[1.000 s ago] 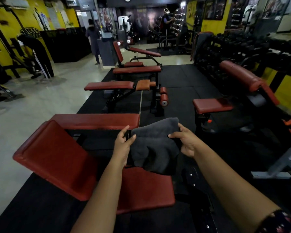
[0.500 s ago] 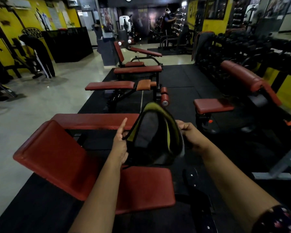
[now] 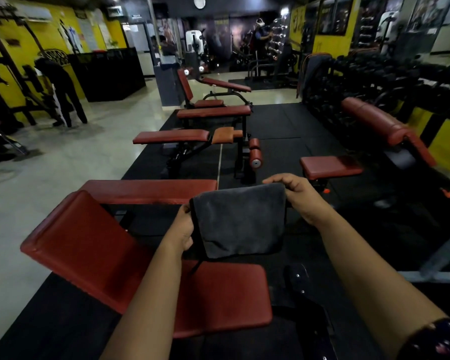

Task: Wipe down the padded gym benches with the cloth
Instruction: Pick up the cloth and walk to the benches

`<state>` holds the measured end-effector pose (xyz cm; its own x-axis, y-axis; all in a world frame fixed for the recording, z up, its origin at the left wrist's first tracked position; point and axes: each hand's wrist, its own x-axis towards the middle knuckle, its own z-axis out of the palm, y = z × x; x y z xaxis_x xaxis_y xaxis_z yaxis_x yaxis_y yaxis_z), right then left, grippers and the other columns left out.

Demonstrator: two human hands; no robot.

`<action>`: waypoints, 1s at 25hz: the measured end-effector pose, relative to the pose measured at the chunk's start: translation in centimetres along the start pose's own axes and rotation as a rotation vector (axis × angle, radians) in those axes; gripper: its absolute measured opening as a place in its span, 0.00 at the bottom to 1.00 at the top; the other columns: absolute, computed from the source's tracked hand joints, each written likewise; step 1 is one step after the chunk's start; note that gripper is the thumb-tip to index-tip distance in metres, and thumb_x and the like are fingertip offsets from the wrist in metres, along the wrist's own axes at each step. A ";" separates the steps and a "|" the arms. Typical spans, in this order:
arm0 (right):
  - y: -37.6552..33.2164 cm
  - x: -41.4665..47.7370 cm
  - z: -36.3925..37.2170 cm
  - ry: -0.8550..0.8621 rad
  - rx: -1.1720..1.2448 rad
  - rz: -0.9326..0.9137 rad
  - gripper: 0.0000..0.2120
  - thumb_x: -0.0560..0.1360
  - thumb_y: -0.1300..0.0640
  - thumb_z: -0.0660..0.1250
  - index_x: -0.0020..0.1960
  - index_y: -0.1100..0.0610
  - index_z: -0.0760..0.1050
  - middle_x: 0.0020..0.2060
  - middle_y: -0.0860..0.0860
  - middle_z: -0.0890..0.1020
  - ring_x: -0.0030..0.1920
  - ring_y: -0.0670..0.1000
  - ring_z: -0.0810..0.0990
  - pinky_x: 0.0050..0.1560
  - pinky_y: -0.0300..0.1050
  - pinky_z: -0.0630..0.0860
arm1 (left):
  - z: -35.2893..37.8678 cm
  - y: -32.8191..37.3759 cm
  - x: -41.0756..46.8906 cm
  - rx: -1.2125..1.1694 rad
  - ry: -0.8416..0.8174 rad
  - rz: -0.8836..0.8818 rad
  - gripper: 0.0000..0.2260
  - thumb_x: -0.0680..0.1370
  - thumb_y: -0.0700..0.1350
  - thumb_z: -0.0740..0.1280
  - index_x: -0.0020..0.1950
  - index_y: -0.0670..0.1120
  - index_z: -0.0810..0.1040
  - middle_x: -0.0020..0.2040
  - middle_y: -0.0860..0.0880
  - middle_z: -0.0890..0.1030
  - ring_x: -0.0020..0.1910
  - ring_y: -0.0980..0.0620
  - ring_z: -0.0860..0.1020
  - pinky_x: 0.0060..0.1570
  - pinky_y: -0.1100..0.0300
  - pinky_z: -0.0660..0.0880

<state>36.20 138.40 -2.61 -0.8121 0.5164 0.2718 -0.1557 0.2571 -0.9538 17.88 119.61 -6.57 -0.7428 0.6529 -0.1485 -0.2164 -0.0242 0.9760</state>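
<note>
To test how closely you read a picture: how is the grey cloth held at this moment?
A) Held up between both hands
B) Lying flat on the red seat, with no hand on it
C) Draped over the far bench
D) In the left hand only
A: the left hand grips the left edge of the cloth, and the right hand pinches its top right corner.

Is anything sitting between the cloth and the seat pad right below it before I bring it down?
Nothing visible is in the way. The cloth hangs in the air, held by the left hand at its left edge and the right hand at its top right corner, with only open air between it and the seat pad below.
</note>
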 end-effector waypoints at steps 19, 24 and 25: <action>-1.8 2.3 0.3 0.219 0.080 0.054 0.15 0.80 0.68 0.58 0.51 0.52 0.78 0.53 0.53 0.81 0.49 0.48 0.81 0.42 0.37 0.78 | 0.7 -1.6 -1.7 -0.500 -0.198 -0.199 0.25 0.70 0.66 0.66 0.45 0.46 0.88 0.50 0.43 0.85 0.49 0.44 0.82 0.46 0.52 0.78; 1.7 2.1 -1.0 0.295 0.323 0.643 0.21 0.80 0.41 0.59 0.55 0.58 0.78 0.50 0.57 0.83 0.47 0.55 0.83 0.42 0.47 0.77 | 2.6 -4.6 -2.8 -0.451 -0.328 -0.316 0.31 0.61 0.55 0.80 0.58 0.38 0.82 0.56 0.38 0.83 0.52 0.42 0.83 0.50 0.51 0.80; 2.8 1.9 -1.7 0.223 0.301 0.734 0.30 0.78 0.34 0.56 0.57 0.59 0.78 0.52 0.58 0.83 0.52 0.57 0.81 0.46 0.48 0.76 | 2.9 -4.7 -2.8 -0.437 -0.296 -0.356 0.24 0.66 0.49 0.76 0.57 0.36 0.81 0.53 0.39 0.84 0.49 0.43 0.84 0.51 0.51 0.79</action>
<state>35.17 141.46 -4.56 -0.6398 0.6263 -0.4455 0.2015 -0.4226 -0.8836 22.85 120.06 -10.28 -0.3847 0.8581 -0.3402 -0.7029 -0.0334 0.7105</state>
